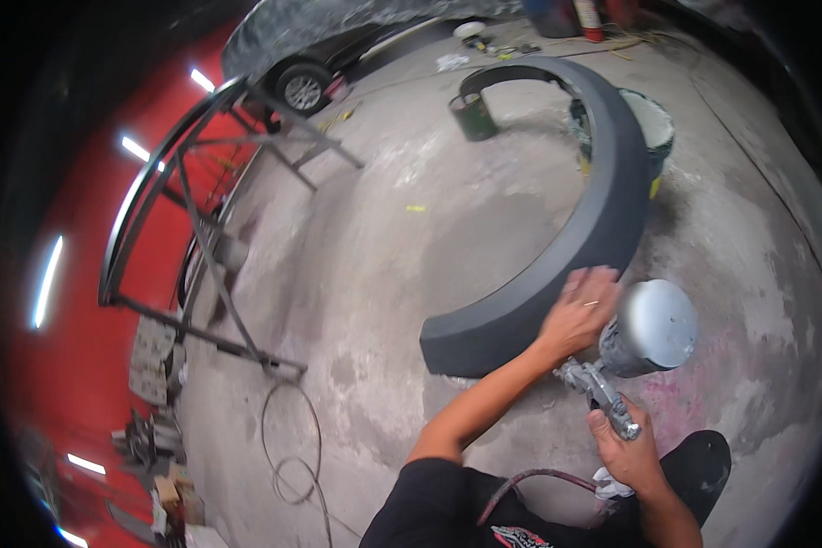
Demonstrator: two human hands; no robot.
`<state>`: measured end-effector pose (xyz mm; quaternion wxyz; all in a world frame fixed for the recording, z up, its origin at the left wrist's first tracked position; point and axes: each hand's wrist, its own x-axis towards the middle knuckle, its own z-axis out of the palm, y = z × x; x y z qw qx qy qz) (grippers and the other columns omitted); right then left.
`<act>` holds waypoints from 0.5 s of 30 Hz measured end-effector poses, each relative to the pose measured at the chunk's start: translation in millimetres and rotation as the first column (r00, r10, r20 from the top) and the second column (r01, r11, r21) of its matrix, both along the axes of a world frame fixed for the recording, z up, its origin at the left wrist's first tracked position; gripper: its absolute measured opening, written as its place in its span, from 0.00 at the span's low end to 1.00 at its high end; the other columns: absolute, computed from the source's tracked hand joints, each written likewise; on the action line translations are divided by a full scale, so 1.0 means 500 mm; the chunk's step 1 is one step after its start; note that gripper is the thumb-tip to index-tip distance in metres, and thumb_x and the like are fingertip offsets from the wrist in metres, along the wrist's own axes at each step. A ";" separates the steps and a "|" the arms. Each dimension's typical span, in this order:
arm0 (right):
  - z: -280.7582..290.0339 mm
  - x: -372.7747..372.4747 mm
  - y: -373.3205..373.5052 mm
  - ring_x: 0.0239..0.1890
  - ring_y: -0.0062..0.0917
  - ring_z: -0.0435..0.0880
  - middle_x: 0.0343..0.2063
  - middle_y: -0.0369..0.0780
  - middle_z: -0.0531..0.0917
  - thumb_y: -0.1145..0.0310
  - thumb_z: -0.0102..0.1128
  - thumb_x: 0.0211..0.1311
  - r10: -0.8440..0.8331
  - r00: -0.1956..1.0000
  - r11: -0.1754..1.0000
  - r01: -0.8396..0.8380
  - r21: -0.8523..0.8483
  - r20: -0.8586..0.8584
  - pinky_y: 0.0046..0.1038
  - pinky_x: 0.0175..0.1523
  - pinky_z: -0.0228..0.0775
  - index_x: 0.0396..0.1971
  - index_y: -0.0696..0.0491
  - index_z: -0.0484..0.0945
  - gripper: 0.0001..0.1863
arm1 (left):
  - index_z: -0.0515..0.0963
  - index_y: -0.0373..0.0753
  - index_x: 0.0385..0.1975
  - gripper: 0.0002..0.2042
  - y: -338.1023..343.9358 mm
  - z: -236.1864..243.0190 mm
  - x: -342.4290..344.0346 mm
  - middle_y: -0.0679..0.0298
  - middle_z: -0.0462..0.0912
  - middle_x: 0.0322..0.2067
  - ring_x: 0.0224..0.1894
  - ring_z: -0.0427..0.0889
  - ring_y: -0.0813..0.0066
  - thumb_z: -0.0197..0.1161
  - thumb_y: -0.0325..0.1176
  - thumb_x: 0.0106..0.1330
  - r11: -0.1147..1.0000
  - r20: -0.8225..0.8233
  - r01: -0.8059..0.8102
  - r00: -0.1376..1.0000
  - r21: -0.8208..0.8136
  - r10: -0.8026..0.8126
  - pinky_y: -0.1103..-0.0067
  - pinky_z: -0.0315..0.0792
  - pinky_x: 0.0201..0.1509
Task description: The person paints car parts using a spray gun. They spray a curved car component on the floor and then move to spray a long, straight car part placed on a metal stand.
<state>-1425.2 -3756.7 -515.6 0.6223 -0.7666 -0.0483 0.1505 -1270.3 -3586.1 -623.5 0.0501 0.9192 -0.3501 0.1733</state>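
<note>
My left hand (pixel 582 312) lies flat, fingers stretched out, on or just over the lower part of a dark grey curved fender flare (pixel 603 196); contact is hard to tell because the fingers are slightly blurred. The flare arches up and away from me, propped on a green can (pixel 473 118) and a bucket (pixel 650 123). In my right hand (pixel 632 447) is a paint spray gun (pixel 601 393), gripped by its handle, with a silver-grey cup (pixel 659 325) on it. A reddish hose (pixel 525 475) runs to my right hand.
To the left stands a dark metal frame stand (pixel 201 228). A thin hose (pixel 315 438) loops over the concrete floor (pixel 356 274). Along the red wall (pixel 78 374) lie boxes and metal parts. A covered car with a visible wheel (pixel 303 89) stands at the back.
</note>
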 end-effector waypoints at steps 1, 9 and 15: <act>0.001 0.005 -0.012 0.19 0.20 0.69 0.14 0.38 0.72 0.58 0.59 0.63 -0.014 0.999 1.000 0.015 -0.011 0.048 0.28 0.26 0.64 0.28 0.59 0.73 0.17 | 0.58 0.35 0.65 0.35 0.040 0.013 -0.041 0.50 0.54 0.67 0.71 0.48 0.53 0.57 0.48 0.60 0.985 -0.023 -0.167 0.986 -0.051 0.166 0.56 0.41 0.72; -0.016 0.023 -0.043 0.19 0.21 0.71 0.14 0.39 0.73 0.57 0.59 0.62 -0.070 0.995 0.993 0.076 0.092 -0.070 0.28 0.27 0.65 0.31 0.58 0.75 0.17 | 0.57 0.27 0.62 0.43 0.394 -0.110 -0.250 0.38 0.57 0.62 0.66 0.54 0.42 0.56 0.60 0.59 0.713 -0.007 -0.694 0.717 -0.097 0.697 0.53 0.44 0.69; 0.015 0.039 -0.072 0.18 0.21 0.70 0.14 0.40 0.72 0.56 0.60 0.62 -0.044 0.991 0.987 0.062 0.149 -0.124 0.27 0.27 0.65 0.33 0.57 0.75 0.17 | 0.54 0.25 0.63 0.49 0.028 0.052 0.005 0.36 0.56 0.63 0.67 0.55 0.42 0.60 0.63 0.53 0.899 -0.061 -0.439 0.897 0.002 0.438 0.54 0.49 0.68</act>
